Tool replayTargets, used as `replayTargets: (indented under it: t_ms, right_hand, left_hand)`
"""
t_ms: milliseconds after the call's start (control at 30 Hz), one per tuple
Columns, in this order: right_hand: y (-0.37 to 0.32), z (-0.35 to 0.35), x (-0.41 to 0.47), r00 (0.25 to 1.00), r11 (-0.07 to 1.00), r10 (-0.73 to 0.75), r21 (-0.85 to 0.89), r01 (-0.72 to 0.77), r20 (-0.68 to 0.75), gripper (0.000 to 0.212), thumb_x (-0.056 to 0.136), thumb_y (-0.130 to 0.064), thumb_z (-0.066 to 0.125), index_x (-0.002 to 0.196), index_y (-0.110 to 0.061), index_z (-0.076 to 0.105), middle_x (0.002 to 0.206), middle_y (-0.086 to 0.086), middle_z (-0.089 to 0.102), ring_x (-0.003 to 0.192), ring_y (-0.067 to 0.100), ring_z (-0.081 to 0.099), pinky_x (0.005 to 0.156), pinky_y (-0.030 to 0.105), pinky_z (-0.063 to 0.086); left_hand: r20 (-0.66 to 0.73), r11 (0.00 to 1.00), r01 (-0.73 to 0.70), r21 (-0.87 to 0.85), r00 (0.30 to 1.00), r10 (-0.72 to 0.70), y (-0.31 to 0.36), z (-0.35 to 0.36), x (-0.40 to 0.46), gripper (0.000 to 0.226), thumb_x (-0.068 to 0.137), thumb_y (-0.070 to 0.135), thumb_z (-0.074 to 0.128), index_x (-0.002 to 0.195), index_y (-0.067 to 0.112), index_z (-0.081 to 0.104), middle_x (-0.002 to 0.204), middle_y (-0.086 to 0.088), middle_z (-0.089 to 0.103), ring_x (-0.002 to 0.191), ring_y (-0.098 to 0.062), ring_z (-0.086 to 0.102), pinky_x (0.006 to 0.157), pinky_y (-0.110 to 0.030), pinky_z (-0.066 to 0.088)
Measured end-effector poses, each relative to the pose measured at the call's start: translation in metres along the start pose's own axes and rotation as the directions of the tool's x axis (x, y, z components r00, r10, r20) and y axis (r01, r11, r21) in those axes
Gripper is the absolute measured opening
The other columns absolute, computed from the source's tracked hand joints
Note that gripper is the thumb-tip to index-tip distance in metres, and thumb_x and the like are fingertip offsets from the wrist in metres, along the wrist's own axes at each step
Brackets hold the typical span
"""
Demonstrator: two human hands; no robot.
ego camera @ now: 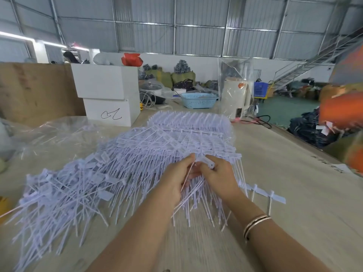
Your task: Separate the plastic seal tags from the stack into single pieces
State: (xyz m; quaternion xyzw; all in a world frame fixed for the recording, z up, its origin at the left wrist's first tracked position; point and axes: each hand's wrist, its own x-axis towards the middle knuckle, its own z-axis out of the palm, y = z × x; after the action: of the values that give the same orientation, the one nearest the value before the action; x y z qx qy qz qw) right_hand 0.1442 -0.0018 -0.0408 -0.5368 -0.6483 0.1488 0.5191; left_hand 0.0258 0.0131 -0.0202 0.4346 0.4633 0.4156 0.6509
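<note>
Both hands met over the table (284, 154): left hand (177, 177) pinched one tag strap (187, 176), right hand (220, 174) curled round the tag head (208, 161); the stack (186, 130) lay just beyond, loose tags (64, 193) left

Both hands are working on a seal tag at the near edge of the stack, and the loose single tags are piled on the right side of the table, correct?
Not quite. The head view shows the loose single tags piled on the left of the table. Both the left hand and right hand do grip a seal tag at the stack.
</note>
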Motion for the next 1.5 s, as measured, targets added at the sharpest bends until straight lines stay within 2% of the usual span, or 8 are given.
replayTargets:
  t_ms: [167,333,467,967,1167,1267,1367,1500]
  right_hand:
    - [-0.004,-0.004,-0.001,0.988,0.985,0.074,0.145,-0.094,0.135,0.021,0.091,-0.011,0.059,0.074,-0.015,0.070,0.059,-0.011,0.066,0.054,-0.002,0.057,0.056,0.010,0.039]
    - [-0.004,0.002,0.000,0.992,0.960,-0.122,-0.249,0.126,0.033,0.018,0.090,-0.010,0.059,0.073,-0.007,0.065,0.054,-0.007,0.051,0.047,0.005,0.045,0.049,0.019,0.026]
    - [-0.007,0.003,-0.003,0.944,0.817,-0.324,-0.485,0.311,0.060,0.022,0.088,-0.018,0.049,0.072,-0.008,0.061,0.062,0.009,0.060,0.056,0.028,0.056,0.053,0.025,0.025]
    - [-0.008,0.001,-0.008,0.781,0.609,-0.619,-0.577,0.544,0.083,0.022,0.085,-0.015,0.060,0.064,-0.011,0.056,0.053,0.000,0.051,0.044,0.015,0.046,0.045,0.022,0.032]
    - [0.007,-0.013,-0.001,0.992,0.992,-0.108,-0.067,0.104,-0.063,0.028,0.092,-0.017,0.060,0.069,-0.001,0.053,0.047,-0.010,0.041,0.042,0.006,0.037,0.045,0.016,0.027]
    - [0.010,-0.018,0.000,0.999,0.995,-0.021,0.094,0.024,-0.031,0.034,0.092,-0.019,0.060,0.069,0.002,0.048,0.054,-0.003,0.037,0.049,0.007,0.032,0.049,0.019,0.026]
    - [0.008,-0.014,0.002,1.000,0.996,-0.003,0.094,0.004,-0.003,0.031,0.093,-0.026,0.058,0.069,-0.007,0.051,0.051,-0.005,0.035,0.046,0.008,0.031,0.046,0.018,0.025]
    - [0.006,-0.008,0.010,0.996,0.995,0.091,0.045,-0.091,-0.003,0.029,0.093,-0.028,0.058,0.097,0.000,0.062,0.048,-0.001,0.053,0.039,0.004,0.038,0.042,0.015,0.029]
  left_hand:
    - [-0.072,0.999,-0.040,0.015,0.997,0.041,-0.001,0.000,0.002,0.022,0.087,0.034,0.066,0.093,0.013,0.068,0.072,0.003,0.070,0.064,-0.006,0.066,0.043,-0.019,0.031]
    - [-0.164,0.985,-0.071,-0.154,0.985,0.045,-0.001,0.009,0.000,0.016,0.087,0.020,0.067,0.092,0.005,0.068,0.070,0.000,0.067,0.044,0.000,0.060,0.043,-0.016,0.042]
    - [-0.260,0.979,-0.087,-0.187,0.965,0.036,-0.004,0.010,0.004,0.015,0.085,0.019,0.069,0.082,0.005,0.067,0.072,-0.004,0.065,0.054,-0.010,0.058,0.037,-0.013,0.037]
    - [-0.249,0.961,-0.033,-0.276,0.968,-0.038,0.000,0.004,0.002,0.026,0.088,0.009,0.061,0.062,0.007,0.058,0.038,0.001,0.053,0.030,-0.005,0.046,0.032,-0.012,0.031]
    - [-0.065,0.991,-0.044,0.130,0.996,0.053,0.005,0.002,0.002,0.038,0.101,0.027,0.038,0.080,0.009,0.063,0.055,-0.003,0.066,0.054,-0.014,0.055,0.045,-0.022,0.036]
    - [-0.009,0.866,-0.090,0.491,0.994,0.108,0.008,-0.016,0.002,0.030,0.099,0.025,0.043,0.086,0.008,0.063,0.065,-0.005,0.068,0.062,-0.016,0.065,0.055,-0.023,0.054]
    - [0.005,0.470,-0.213,0.856,0.914,0.406,0.004,-0.035,0.001,0.038,0.095,0.030,0.047,0.067,0.011,0.063,0.063,-0.008,0.066,0.054,-0.018,0.061,0.051,-0.025,0.047]
    - [-0.004,0.300,-0.227,0.927,0.792,0.611,0.006,-0.049,0.005,0.025,0.095,0.029,0.045,0.082,0.018,0.064,0.077,-0.001,0.063,0.070,-0.021,0.059,0.062,-0.031,0.047]
